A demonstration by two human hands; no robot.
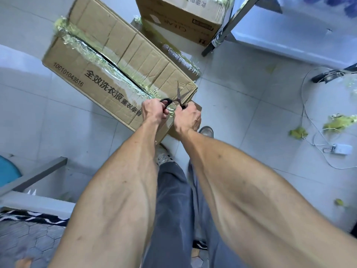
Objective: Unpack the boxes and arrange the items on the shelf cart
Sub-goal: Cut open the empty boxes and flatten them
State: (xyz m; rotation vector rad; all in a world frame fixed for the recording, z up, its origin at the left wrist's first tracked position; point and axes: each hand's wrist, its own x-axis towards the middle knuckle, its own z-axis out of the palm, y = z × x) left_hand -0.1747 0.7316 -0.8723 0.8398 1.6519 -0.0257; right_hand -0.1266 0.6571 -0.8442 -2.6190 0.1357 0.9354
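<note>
Both forearms are stretched forward and down. The scissors (174,100) are gripped by curled fingers of the left hand (153,112) and right hand (188,118). Blades are pointed up, away, over the taped cardboard box (119,60) corner.

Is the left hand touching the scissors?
Touching. The head view shows the left hand with fingers curled through the black handle of the scissors.

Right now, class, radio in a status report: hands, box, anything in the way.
Left hand grips one scissors handle, right hand the other. Blades spread at taped carton corner; seam partly slit, flaps down. Second carton close behind.
</note>
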